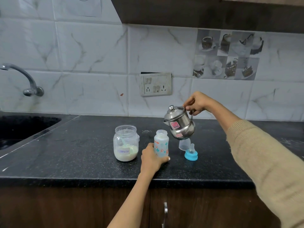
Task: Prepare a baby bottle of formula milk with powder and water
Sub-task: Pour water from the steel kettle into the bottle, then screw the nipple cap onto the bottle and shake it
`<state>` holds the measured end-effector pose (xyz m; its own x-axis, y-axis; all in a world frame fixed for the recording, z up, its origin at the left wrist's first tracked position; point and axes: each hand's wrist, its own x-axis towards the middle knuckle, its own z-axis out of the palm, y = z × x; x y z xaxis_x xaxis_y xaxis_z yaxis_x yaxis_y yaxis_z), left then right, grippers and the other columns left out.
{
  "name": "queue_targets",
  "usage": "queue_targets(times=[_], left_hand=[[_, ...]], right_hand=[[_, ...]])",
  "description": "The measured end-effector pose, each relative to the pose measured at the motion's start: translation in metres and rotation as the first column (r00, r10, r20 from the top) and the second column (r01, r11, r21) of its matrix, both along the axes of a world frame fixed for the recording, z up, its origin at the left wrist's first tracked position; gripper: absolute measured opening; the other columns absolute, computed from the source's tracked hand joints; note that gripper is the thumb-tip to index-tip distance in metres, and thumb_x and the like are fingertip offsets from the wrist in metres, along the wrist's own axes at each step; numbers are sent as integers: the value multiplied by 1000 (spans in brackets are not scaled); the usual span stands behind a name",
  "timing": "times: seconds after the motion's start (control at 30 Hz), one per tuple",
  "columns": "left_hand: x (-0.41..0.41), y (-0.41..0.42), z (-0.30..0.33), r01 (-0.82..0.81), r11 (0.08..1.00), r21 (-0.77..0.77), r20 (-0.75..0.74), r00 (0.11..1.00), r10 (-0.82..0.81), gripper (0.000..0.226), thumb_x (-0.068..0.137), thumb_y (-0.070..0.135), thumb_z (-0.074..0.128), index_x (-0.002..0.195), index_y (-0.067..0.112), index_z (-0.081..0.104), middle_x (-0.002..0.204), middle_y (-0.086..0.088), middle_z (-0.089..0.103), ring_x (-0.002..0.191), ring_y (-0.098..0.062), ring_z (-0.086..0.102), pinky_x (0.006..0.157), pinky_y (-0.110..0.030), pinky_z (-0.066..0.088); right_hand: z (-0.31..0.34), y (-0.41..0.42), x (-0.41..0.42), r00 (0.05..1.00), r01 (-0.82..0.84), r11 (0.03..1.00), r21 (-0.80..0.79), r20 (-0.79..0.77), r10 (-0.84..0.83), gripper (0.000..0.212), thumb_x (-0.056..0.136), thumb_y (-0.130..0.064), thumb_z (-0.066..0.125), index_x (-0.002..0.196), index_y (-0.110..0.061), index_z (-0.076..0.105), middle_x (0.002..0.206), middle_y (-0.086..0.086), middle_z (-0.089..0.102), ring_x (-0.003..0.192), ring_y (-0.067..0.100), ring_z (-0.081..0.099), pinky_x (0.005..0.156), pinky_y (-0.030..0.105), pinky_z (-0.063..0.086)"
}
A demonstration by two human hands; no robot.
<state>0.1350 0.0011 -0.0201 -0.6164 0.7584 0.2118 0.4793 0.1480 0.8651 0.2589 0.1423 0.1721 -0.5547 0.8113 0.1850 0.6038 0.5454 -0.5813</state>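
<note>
An open baby bottle (161, 143) with printed pictures stands on the black counter (82, 153), white liquid near its top. My left hand (152, 159) grips its lower part. My right hand (196, 102) holds the handle of a small steel kettle (179, 123), lifted and tilted with its spout just right of and above the bottle's mouth. An open jar (125, 143) labelled formula, holding powder and a scoop, stands left of the bottle. The blue ring with the teat (191, 153) and a clear cap (184, 144) lie right of the bottle.
A dark sink (19, 127) with a wall tap (24, 76) is at the far left. A switch and socket plate (156, 84) sits on the tiled wall. Below the counter edge are brown cupboard doors with a metal handle (165, 213).
</note>
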Motion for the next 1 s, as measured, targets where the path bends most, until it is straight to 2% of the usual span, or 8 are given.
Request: queue_targets(times=[0.13, 0.23, 0.3, 0.57, 0.77, 1.0], left_hand=[[0, 0, -1, 0, 1000, 0, 3, 1000, 0, 74, 65, 26, 86, 126, 11, 46, 131, -7, 55, 122, -22, 53, 100, -36, 46], [0, 0, -1, 3, 1000, -2, 8, 1000, -3, 76, 65, 26, 85, 128, 11, 45, 133, -7, 54, 124, -22, 51, 101, -36, 45], [0, 0, -2, 0, 1000, -1, 12, 1000, 0, 76, 66, 26, 85, 128, 11, 44, 134, -6, 53, 125, -21, 51, 101, -35, 44], [-3, 5, -3, 0, 1000, 9, 12, 1000, 0, 76, 67, 24, 84, 131, 13, 44, 136, -5, 53, 126, -20, 50, 100, -33, 44], [-5, 8, -7, -5, 1000, 11, 26, 1000, 4, 76, 65, 25, 85, 129, 14, 46, 136, -4, 53, 125, -19, 51, 101, -34, 45], [-7, 10, -10, -5, 1000, 16, 38, 999, 4, 76, 65, 26, 86, 128, 16, 46, 136, -3, 53, 126, -19, 50, 101, -35, 45]], right_hand=[[-11, 15, -3, 977, 46, 997, -60, -204, -58, 22, 88, 4, 60, 109, 2, 68, 75, 4, 63, 63, 16, 62, 61, 25, 58], [-27, 25, -11, 957, 75, 993, -88, -274, -96, 21, 88, 4, 60, 108, 2, 69, 75, 4, 64, 61, 15, 61, 68, 30, 58], [-41, 30, -18, 947, 76, 991, -113, -302, -107, 21, 88, 3, 60, 108, 2, 69, 82, 9, 66, 62, 15, 61, 71, 33, 58], [-89, 60, -44, 934, 77, 982, -171, -332, -131, 23, 88, 1, 61, 109, -2, 70, 89, 10, 66, 63, 13, 61, 74, 34, 58], [-106, 75, -51, 931, 41, 981, -190, -350, -107, 23, 89, 1, 60, 110, -2, 69, 90, 9, 66, 63, 12, 60, 63, 26, 57], [-116, 81, -58, 933, 5, 978, -208, -352, -80, 25, 88, 2, 60, 111, -3, 69, 96, 10, 66, 74, 17, 63, 69, 29, 56]])
